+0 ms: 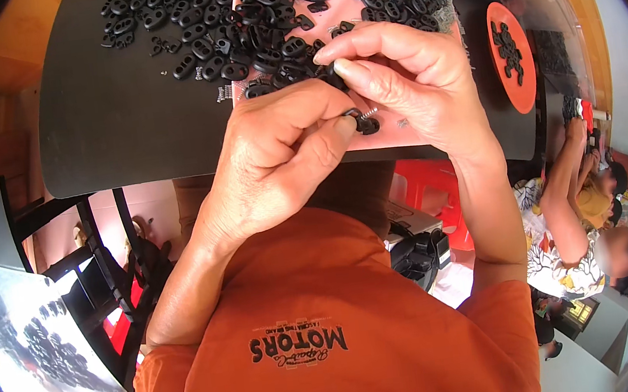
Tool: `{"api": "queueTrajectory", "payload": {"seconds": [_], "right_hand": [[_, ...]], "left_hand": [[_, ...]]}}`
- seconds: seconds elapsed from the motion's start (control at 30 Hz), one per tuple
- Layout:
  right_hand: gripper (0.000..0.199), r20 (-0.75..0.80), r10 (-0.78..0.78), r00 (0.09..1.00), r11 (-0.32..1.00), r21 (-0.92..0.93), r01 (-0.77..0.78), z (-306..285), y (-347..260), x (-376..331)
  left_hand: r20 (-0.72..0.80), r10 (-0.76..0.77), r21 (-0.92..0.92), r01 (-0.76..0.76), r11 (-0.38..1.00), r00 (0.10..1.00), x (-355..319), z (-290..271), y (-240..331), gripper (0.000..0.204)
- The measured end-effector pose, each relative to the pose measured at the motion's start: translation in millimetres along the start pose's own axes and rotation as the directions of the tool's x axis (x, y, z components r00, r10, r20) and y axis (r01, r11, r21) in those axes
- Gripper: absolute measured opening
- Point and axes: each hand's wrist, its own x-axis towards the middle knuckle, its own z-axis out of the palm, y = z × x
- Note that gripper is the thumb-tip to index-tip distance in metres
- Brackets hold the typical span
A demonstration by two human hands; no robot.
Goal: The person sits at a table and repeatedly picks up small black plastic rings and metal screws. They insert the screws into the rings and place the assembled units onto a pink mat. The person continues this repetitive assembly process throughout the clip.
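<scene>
My left hand [278, 157] is closed in a pinch, thumb and index finger gripping a small black cord lock part [352, 114] at the near table edge. A small metal spring [369, 113] shows beside that part, above another black plastic piece [368, 126]. Just beyond it, my right hand [413, 78] has its thumb and index fingertips drawn together beside the black pieces. Whatever those fingertips hold, if anything, I cannot make out. A heap of black cord lock parts [210, 21] spreads ahead of both hands.
Under part of the heap lies a pink sheet [345, 4] on the dark table [116, 118]. Loose springs [224, 92] lie left of my hands. To the right is an orange dish [522, 92] with black pieces. Another person [569, 227] sits at the right.
</scene>
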Motion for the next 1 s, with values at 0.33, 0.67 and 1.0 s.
{"api": "queueTrajectory", "payload": {"seconds": [0.33,0.67,1.0], "right_hand": [[0.016,0.053,-0.056,0.997,0.985,-0.159,0.064,3,1,-21],[0.02,-0.056,0.098,0.994,0.985,0.147,-0.089,17,-11,-22],[0.02,-0.074,0.118,0.99,0.988,0.104,-0.11,21,-14,-26]], "left_hand": [[-0.013,-0.101,-0.199,0.097,0.975,0.995,-10,-5,5,0.013],[-0.003,-0.218,-0.315,0.206,0.926,0.976,-19,-15,12,0.015],[-0.046,-0.195,-0.258,0.177,0.95,0.98,-21,-14,11,0.019]]}}
